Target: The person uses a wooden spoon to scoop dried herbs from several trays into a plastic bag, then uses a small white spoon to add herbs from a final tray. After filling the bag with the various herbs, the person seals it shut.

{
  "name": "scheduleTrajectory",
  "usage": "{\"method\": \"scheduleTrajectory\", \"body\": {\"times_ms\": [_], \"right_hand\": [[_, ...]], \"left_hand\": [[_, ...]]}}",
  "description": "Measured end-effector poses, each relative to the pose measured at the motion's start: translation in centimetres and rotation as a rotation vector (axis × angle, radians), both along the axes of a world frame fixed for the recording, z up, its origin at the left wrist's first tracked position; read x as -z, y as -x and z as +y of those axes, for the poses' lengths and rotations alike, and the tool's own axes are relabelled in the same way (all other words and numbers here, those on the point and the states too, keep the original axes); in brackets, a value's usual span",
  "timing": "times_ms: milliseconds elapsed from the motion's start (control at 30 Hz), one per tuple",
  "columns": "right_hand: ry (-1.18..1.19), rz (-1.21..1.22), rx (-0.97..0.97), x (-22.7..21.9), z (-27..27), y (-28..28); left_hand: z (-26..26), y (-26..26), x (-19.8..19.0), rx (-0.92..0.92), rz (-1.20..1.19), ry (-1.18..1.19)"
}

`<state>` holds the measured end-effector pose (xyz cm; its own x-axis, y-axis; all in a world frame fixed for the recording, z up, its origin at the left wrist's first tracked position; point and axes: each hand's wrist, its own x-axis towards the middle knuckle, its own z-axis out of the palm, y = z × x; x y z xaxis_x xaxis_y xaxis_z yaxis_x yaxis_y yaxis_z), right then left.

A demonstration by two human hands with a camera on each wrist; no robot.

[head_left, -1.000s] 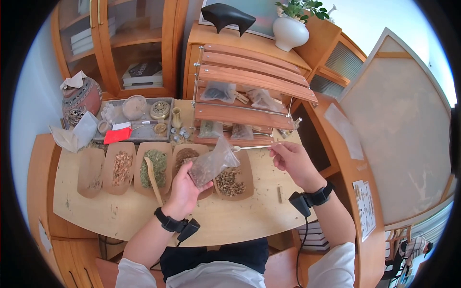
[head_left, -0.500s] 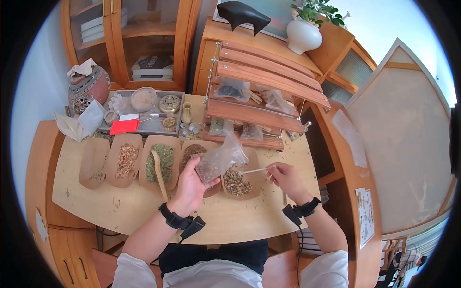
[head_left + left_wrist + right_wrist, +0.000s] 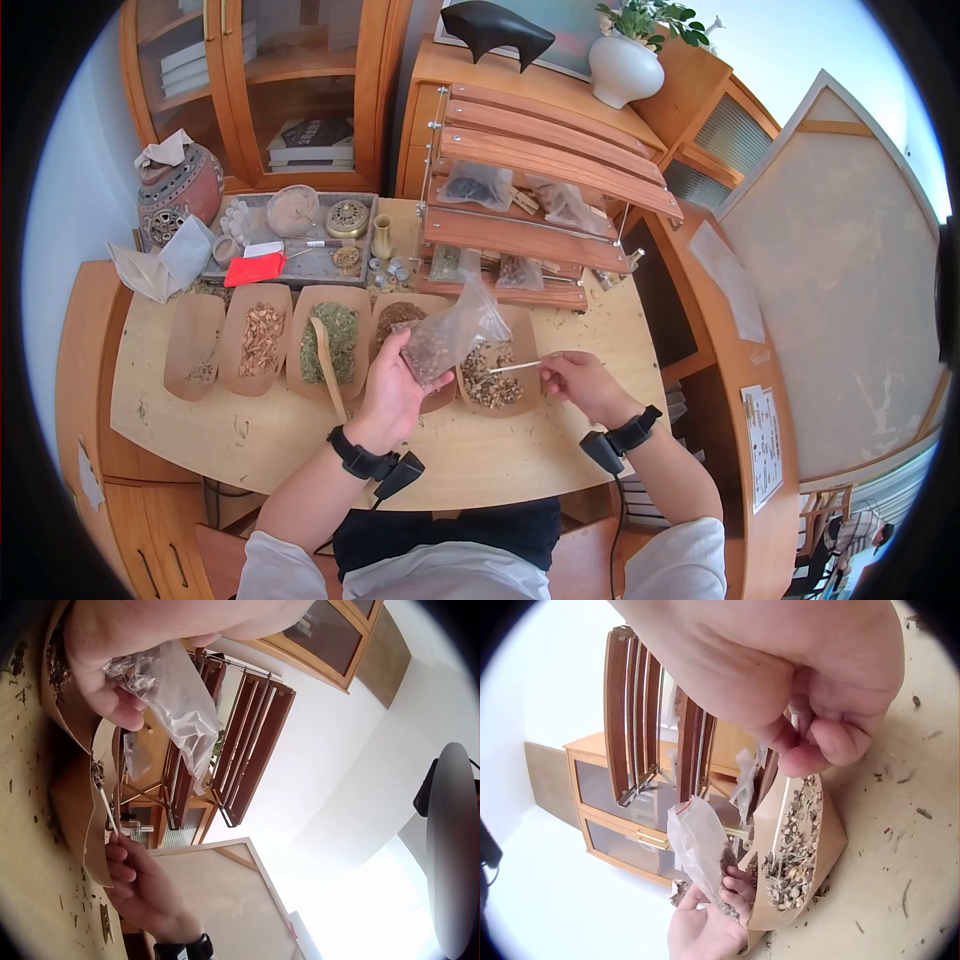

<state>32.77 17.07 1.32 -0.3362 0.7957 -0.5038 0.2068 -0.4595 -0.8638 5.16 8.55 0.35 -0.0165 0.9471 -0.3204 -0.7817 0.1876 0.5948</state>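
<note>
The left hand (image 3: 393, 388) grips a clear zip bag (image 3: 440, 340) with brown pieces in its lower part, held over the fourth tray. Between thumb and fingers the right hand (image 3: 583, 382) pinches a thin pale stick (image 3: 515, 367). The stick's far end reaches into the rightmost paper tray (image 3: 525, 345), among chopped brown and cream pieces (image 3: 791, 862). In the right wrist view the bag (image 3: 697, 840) stands upright in the left hand (image 3: 709, 930), beside that tray. Its contents are partly covered by fingers.
More paper trays (image 3: 190, 345) stand to the left, one with green leaves and a wooden scoop (image 3: 328, 370). Behind are a grey tray (image 3: 375, 215) of small vessels, a red packet (image 3: 255, 268) and a slatted wooden rack (image 3: 520, 240) with bags. A clothespin (image 3: 106, 922) lies on the table.
The right hand has moved left and down, bringing the stick's end from beside the bag into the pieces in the rightmost tray. The left hand still holds the bag. The head view has shifted slightly.
</note>
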Motion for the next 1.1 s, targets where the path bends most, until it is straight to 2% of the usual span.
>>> {"method": "scheduleTrajectory", "body": {"times_ms": [133,367,500,600,800,933,1100], "right_hand": [[0.009,0.053,0.040,-1.3,0.5,-0.9],[-0.147,0.132,0.099,-7.5,1.9,-1.3],[-0.250,0.100,0.063,-9.6,1.7,0.4],[-0.387,-0.112,-0.010,-10.6,0.5,2.1],[-0.499,-0.084,0.150,-8.8,0.5,-0.1],[-0.492,-0.326,0.051,-5.0,0.6,-1.9],[-0.363,-0.306,-0.056,-1.3,-0.2,-1.6]], "left_hand": [[0.0,0.0,0.0,0.000,-0.001,0.005],[-0.2,-0.1,-0.2,0.000,0.010,0.010],[-0.1,-0.2,-0.3,0.039,0.013,-0.008],[-0.2,-0.2,-0.5,0.054,0.003,-0.018],[-0.3,0.1,-0.4,0.018,-0.006,-0.023],[-0.2,0.0,-0.1,-0.001,-0.025,-0.005],[-0.1,0.0,-0.2,-0.010,-0.016,0.013]]}}
